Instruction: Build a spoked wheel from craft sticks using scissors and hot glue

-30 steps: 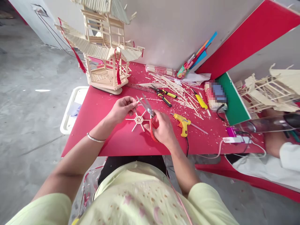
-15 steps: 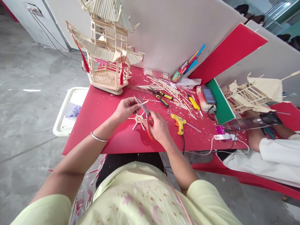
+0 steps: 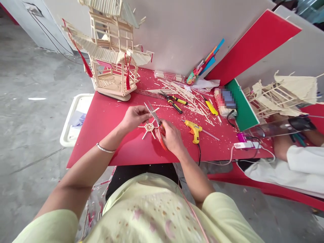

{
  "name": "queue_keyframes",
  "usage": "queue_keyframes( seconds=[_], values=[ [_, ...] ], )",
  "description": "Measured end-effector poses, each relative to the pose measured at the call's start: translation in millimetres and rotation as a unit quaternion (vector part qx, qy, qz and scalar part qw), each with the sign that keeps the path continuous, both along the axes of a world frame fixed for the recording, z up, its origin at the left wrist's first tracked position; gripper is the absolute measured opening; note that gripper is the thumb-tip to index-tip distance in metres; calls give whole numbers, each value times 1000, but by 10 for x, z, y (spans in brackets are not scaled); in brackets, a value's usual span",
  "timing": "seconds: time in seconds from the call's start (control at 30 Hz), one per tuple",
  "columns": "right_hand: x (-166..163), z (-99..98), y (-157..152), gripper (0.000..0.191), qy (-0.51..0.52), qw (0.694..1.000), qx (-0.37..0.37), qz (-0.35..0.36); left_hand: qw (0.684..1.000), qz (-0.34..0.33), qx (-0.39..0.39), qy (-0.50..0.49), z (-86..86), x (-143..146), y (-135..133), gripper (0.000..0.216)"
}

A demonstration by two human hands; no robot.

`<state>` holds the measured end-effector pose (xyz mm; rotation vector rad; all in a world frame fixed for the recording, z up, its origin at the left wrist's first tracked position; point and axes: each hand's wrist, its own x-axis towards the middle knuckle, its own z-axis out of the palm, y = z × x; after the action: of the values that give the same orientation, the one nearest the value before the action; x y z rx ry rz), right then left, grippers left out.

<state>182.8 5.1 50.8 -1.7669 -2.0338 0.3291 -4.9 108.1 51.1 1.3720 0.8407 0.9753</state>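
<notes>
My left hand (image 3: 135, 117) pinches a short pale wooden stick (image 3: 155, 110) above the red table. The stick lies between the parted blades of a pair of scissors (image 3: 157, 119) with red handles. My right hand (image 3: 171, 136) is closed around those handles. Just below the blades, a small six-armed frame of sticks (image 3: 149, 127) rests on the table; my right hand hides part of its right side. To the right of my right hand lies a yellow glue gun (image 3: 193, 131) with a clear glue stick in its back.
Behind my hands lie black-and-yellow pliers (image 3: 174, 102), loose wooden sticks (image 3: 186, 94) and a yellow utility knife (image 3: 210, 107). A stick-built pavilion (image 3: 111, 81) stands at the back left. A white power strip (image 3: 246, 145) sits at the right edge, near another person's arm (image 3: 282, 141).
The view has shifted slightly, so things at the right sit further right. My hands, the stick and the scissors keep nearly the same pose.
</notes>
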Motion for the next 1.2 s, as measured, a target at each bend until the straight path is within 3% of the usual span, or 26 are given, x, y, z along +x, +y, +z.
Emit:
queue_keyframes(
  seconds=[0.2,0.47,0.8,1.2],
  values=[
    [2,-16,27,40,17,1000,7,14,1000,8,7,11,8,-13,9,39],
    [24,-78,57,40,-4,1000,-8,-11,997,4,43,65,-127,-51,21,26],
    [118,-162,93,43,33,999,20,29,999,-31,-10,2,-65,-57,-15,35],
    [118,-139,19,41,-46,999,11,9,992,-93,-75,-28,-73,-37,-33,41]
  ],
)
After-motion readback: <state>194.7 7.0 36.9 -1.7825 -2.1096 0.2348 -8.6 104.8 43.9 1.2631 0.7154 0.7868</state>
